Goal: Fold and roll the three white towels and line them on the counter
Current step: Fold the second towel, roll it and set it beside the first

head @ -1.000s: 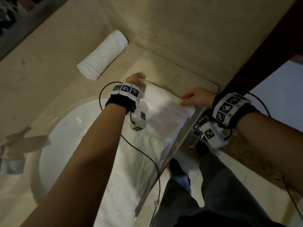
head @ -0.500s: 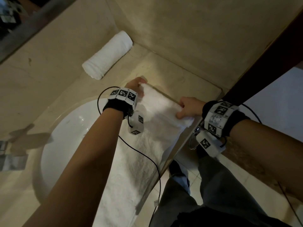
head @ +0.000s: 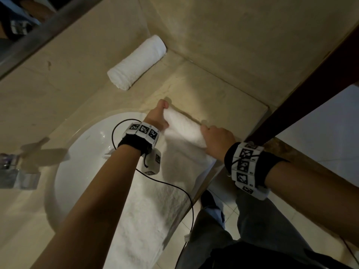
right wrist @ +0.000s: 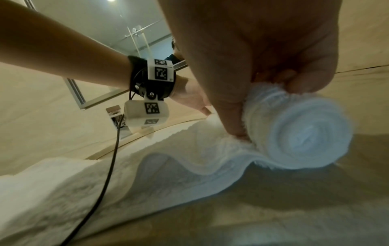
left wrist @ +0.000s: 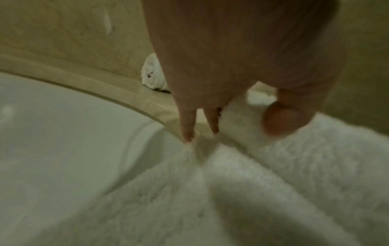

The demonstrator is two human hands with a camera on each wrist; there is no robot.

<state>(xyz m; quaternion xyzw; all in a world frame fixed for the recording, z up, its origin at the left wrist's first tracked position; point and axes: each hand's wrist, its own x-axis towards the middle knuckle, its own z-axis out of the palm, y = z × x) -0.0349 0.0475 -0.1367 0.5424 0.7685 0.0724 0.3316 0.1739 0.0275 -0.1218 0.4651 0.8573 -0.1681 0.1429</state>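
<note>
A long folded white towel [head: 155, 206] lies along the counter's front edge and over the sink rim, its far end wound into a small roll [head: 184, 127]. My left hand [head: 157, 115] grips the roll's left end, thumb on top [left wrist: 280, 119]. My right hand [head: 217, 140] grips the right end, fingers curled over the roll [right wrist: 299, 133], whose spiral end shows in the right wrist view. A finished rolled towel [head: 136, 62] lies against the back wall. I see no third towel.
A white sink basin [head: 81, 164] sits left of the towel, with a chrome tap [head: 17, 171] at far left. The beige counter [head: 223, 94] ends at a corner wall and a dark wooden frame [head: 303, 94] on the right. My legs and the tiled floor are below.
Both hands have rolled the towel's far end toward me, so the roll has grown thicker. The view has shifted slightly; the finished roll stays put.
</note>
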